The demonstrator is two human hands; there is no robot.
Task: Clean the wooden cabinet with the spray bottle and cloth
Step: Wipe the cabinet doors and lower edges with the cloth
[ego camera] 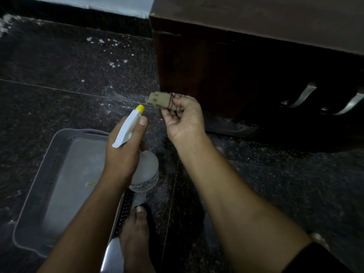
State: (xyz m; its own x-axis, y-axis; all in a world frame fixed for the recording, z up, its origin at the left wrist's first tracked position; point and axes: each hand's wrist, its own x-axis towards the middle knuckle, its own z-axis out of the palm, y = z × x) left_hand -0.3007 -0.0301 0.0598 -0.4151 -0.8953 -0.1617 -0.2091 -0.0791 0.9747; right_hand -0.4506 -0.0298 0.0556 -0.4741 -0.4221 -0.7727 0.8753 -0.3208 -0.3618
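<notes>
Apparent wetting step: left hand (122, 154) grips spray bottle (146, 171) beside right hand (185, 120) pinching cloth (159, 99); next, wipe cabinet (206, 66) just beyond.

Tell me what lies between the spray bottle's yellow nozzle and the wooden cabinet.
Head view: the tan cloth, pinched by the right hand, sits between the nozzle and the cabinet.

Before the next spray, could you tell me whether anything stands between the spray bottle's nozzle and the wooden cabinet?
Yes: the small tan cloth, pinched in the right hand, hangs just ahead of the yellow nozzle, between it and the near corner of the cabinet. The left hand grips the spray bottle.
</notes>
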